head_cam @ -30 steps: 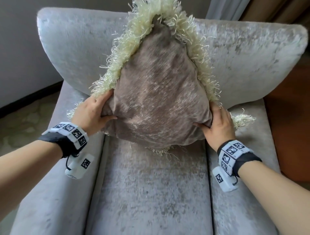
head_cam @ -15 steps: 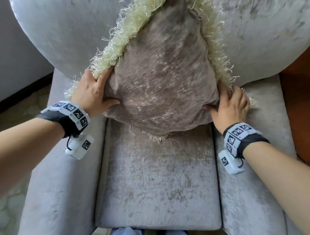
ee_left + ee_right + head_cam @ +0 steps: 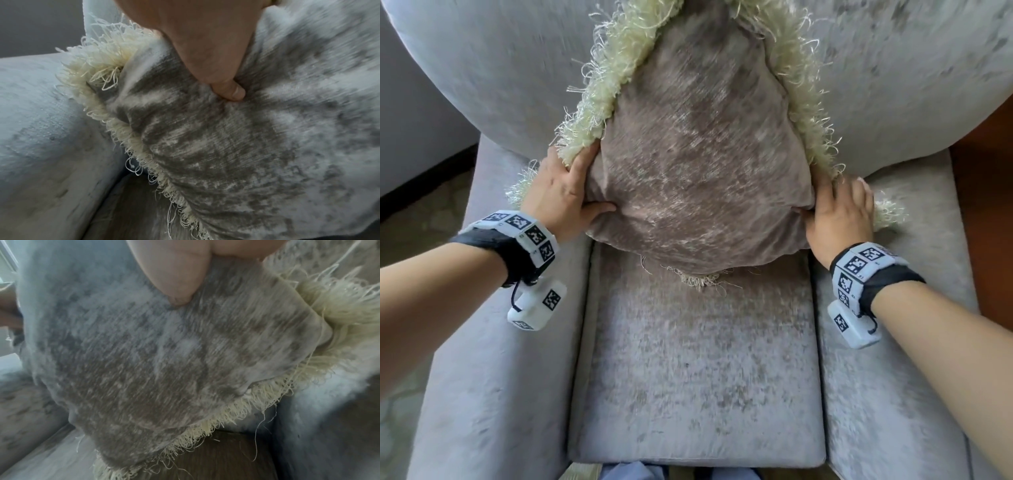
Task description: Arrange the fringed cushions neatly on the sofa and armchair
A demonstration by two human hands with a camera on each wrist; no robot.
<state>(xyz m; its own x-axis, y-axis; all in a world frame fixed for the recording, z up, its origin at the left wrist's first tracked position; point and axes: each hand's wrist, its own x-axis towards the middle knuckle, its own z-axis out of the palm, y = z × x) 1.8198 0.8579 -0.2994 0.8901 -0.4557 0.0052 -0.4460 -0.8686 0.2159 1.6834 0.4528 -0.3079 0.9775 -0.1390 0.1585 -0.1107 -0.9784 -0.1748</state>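
Taupe velvet cushion with cream fringe (image 3: 698,164) is stood on one corner at upper centre of the frame, against the grey velvet armchair (image 3: 698,363) backrest. Its side corners are gripped by the left hand (image 3: 558,195) and right hand (image 3: 840,214), thumbs pressed into the front.

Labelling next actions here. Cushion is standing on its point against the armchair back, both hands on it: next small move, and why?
Probably release: the taupe velvet cushion with cream fringe already leans on the grey velvet armchair backrest, point on the seat, left hand and right hand gripping its side corners.
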